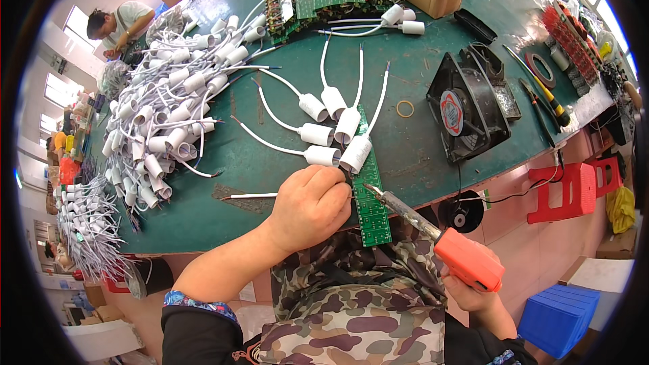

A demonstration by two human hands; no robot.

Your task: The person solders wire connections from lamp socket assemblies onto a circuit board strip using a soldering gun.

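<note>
While my right hand (469,293) grips the soldering iron (460,255), slippage could scorch my closed left hand (312,201), contents unclear.

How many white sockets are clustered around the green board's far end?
6: upper-left socket, middle-left socket, lower-left socket, top socket, centre socket, lower-right socket. Another may be hidden by the left hand, where a white wire disappears.
</note>
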